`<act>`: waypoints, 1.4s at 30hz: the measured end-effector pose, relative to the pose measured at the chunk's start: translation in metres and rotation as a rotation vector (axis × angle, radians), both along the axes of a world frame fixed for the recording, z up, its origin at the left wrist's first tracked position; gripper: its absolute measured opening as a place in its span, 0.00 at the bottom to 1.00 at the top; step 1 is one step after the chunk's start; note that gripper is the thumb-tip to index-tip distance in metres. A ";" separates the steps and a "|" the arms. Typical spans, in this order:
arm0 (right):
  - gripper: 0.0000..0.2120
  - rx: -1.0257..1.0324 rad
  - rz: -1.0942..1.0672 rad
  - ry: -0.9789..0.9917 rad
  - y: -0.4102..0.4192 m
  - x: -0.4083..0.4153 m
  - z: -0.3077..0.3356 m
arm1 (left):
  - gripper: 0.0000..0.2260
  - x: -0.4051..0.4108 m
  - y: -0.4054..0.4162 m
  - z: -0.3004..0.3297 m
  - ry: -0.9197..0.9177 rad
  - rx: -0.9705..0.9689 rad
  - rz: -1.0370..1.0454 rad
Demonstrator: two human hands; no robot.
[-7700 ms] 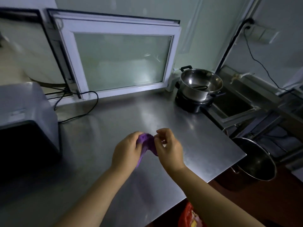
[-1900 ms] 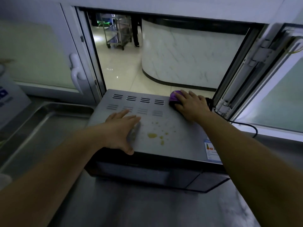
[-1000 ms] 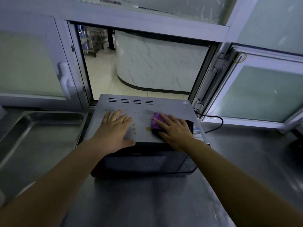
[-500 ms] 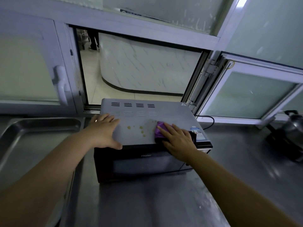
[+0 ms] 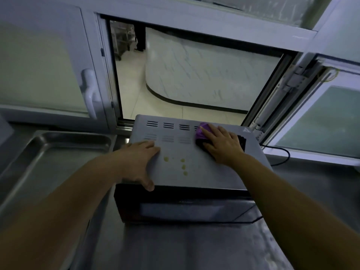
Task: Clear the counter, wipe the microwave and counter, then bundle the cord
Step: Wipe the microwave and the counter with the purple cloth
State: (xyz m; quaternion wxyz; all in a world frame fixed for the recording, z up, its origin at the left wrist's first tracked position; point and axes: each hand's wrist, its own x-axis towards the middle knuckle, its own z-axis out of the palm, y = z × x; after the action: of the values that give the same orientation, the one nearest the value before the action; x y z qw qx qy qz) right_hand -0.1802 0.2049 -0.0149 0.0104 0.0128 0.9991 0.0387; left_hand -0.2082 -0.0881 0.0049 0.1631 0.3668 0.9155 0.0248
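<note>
A grey microwave with a dark door stands on the steel counter in front of an open window. Yellowish drops dot the middle of its top. My right hand lies flat with straight fingers on a purple cloth, pressing it to the back right of the top, beside the vents. My left hand rests flat on the top's left side, thumb at the front edge. The black cord loops on the counter to the right of the microwave.
A shallow steel tray sits on the counter to the left of the microwave. An open window sash juts inward at the right. A white window handle hangs at the left. Beyond the opening are a tiled floor and a white curved wall.
My right hand has slid the purple cloth from the front right of the microwave top toward the back. My left hand stays on the left side. The view has moved closer.
</note>
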 end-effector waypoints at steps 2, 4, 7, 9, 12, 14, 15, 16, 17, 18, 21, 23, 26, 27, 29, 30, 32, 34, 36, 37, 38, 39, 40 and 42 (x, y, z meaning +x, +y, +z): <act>0.27 -0.006 0.023 0.005 0.006 -0.017 -0.001 | 0.55 -0.003 0.002 -0.001 -0.003 -0.007 -0.007; 0.28 -0.011 0.038 0.005 0.008 -0.033 -0.001 | 0.56 -0.004 0.004 0.000 -0.017 0.001 0.001; 0.28 -0.013 0.052 0.017 0.007 -0.053 -0.002 | 0.55 -0.004 0.006 0.001 -0.048 0.022 0.022; 0.27 -0.023 0.054 0.020 0.005 -0.061 -0.002 | 0.54 -0.002 0.007 0.001 -0.052 0.021 0.028; 0.27 -0.031 0.054 0.009 0.004 -0.062 -0.001 | 0.53 0.001 0.010 0.006 -0.060 0.004 0.044; 0.27 -0.030 0.066 0.005 0.000 -0.057 0.000 | 0.52 0.003 0.011 0.008 -0.070 0.002 0.057; 0.27 -0.032 0.078 0.004 -0.003 -0.053 0.000 | 0.52 0.004 0.011 0.009 -0.075 0.004 0.063; 0.27 -0.038 0.093 0.001 -0.006 -0.048 0.000 | 0.52 0.005 0.011 0.009 -0.084 0.008 0.068; 0.27 -0.046 0.110 -0.005 -0.010 -0.042 0.000 | 0.52 0.005 0.010 0.009 -0.096 0.014 0.074; 0.27 -0.053 0.128 -0.012 -0.013 -0.035 0.000 | 0.53 0.006 0.009 0.009 -0.111 0.022 0.082; 0.27 -0.072 0.172 -0.021 -0.023 -0.012 0.000 | 0.53 0.008 0.007 0.008 -0.138 0.030 0.100; 0.27 -0.079 0.192 -0.022 -0.031 0.003 0.001 | 0.52 0.010 0.008 0.009 -0.141 0.026 0.102; 0.27 -0.084 0.215 -0.029 -0.044 0.027 0.000 | 0.49 0.012 0.008 0.013 -0.143 0.046 0.100; 0.27 -0.088 0.223 -0.032 -0.048 0.035 0.000 | 0.49 0.012 0.008 0.013 -0.134 0.054 0.098; 0.27 -0.093 0.239 -0.026 -0.058 0.051 0.000 | 0.50 0.013 0.006 0.013 -0.068 0.055 0.082; 0.27 -0.092 0.244 -0.022 -0.062 0.059 0.001 | 0.51 0.013 0.004 0.011 -0.023 0.046 0.078; 0.27 -0.089 0.248 -0.024 -0.073 0.074 0.001 | 0.55 0.015 0.000 0.005 0.016 0.030 0.117; 0.28 -0.091 0.250 -0.028 -0.084 0.088 0.000 | 0.57 0.018 -0.007 -0.003 0.013 0.065 0.186; 0.28 -0.097 0.245 -0.021 -0.095 0.097 -0.002 | 0.56 0.021 -0.014 -0.009 0.024 0.140 0.250; 0.28 -0.100 0.238 -0.022 -0.099 0.099 -0.002 | 0.55 0.023 -0.017 -0.012 0.036 0.179 0.269; 0.28 -0.102 0.230 -0.025 -0.101 0.100 -0.001 | 0.55 0.025 -0.020 -0.014 0.057 0.208 0.275; 0.28 -0.100 0.224 -0.029 -0.102 0.099 0.001 | 0.54 0.028 -0.022 -0.015 0.087 0.224 0.266; 0.28 -0.094 0.219 -0.032 -0.102 0.096 0.002 | 0.54 0.029 -0.024 -0.016 0.117 0.230 0.248; 0.28 -0.076 0.210 -0.027 -0.102 0.087 0.003 | 0.54 0.030 -0.031 -0.015 0.138 0.244 0.231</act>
State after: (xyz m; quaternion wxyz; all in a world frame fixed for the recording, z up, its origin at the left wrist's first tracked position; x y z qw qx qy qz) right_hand -0.0928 0.1030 -0.0118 0.0201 -0.0928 0.9955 0.0019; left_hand -0.1786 -0.1191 -0.0101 0.0503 0.2772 0.9508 0.1290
